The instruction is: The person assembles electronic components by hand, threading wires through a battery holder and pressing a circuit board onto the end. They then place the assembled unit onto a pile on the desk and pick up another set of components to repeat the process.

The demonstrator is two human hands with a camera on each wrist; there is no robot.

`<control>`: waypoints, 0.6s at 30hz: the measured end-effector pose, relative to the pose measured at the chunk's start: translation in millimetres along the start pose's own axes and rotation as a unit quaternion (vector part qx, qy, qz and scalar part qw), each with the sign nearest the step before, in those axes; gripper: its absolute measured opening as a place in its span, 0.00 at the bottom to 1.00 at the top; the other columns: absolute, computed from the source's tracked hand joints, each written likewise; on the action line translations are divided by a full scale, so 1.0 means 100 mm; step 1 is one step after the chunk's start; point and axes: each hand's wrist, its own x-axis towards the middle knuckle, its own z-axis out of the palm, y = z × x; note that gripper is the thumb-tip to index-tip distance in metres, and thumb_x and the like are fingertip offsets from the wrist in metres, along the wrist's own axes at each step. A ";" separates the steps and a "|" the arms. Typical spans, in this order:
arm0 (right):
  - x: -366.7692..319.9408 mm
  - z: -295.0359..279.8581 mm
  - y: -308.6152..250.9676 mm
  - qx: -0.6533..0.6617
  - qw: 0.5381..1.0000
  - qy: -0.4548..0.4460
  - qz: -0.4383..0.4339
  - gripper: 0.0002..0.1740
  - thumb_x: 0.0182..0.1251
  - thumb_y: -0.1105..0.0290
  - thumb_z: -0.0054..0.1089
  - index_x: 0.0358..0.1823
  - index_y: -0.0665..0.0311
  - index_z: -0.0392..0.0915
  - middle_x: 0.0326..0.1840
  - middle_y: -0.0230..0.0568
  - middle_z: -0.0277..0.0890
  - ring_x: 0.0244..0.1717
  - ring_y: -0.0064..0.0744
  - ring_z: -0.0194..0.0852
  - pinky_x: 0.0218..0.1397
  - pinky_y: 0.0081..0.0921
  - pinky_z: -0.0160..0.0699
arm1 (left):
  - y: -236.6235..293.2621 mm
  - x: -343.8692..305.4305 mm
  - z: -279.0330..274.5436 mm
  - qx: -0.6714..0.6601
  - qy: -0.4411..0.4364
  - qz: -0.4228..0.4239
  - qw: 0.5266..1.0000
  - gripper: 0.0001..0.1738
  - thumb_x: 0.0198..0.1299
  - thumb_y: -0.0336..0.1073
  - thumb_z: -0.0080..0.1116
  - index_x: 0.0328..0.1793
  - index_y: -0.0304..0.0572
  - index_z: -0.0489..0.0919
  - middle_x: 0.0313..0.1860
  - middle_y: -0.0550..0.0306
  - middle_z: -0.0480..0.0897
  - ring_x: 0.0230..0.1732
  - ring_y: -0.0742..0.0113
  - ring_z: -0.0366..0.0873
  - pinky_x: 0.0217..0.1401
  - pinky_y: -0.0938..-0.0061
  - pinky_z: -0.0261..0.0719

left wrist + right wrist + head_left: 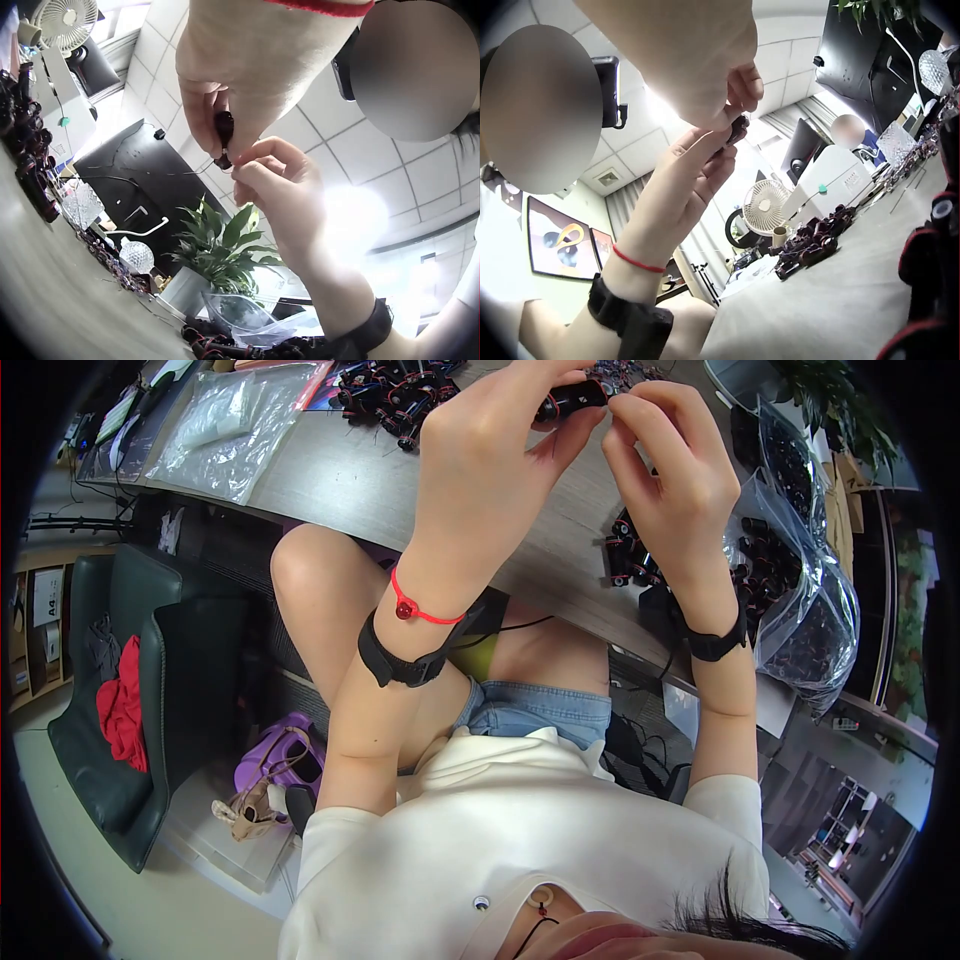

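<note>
Part (574,400) — small, glossy black, elongated — pale mark on side.

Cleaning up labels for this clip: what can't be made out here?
Part: gripped end hidden by the left hand, head view; white mark too small to read.
Right hand: whether it pinches anything; hidden by the hand itself in the head view, too small to tell in the left wrist view.
Black pile: far side cut off by the top edge, head view.

Black part (578,400) above grey tabletop (345,460)
Red bracelet (430,618), white shirt (480,800), blue shorts (540,708); frame left, red cloth (122,710), dark green chair (200,670).
</note>
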 end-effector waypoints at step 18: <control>0.11 0.55 0.48 0.720 0.682 0.068 -0.114 0.17 0.71 0.81 0.65 0.60 0.73 0.80 0.48 0.38 0.81 0.49 0.22 0.80 0.53 0.21 0.80 | 0.32 0.24 -0.23 -0.023 -0.132 -0.288 0.948 0.08 0.59 0.22 0.72 0.45 0.34 0.89 0.51 0.48 0.90 0.46 0.63 0.90 0.46 0.76 0.86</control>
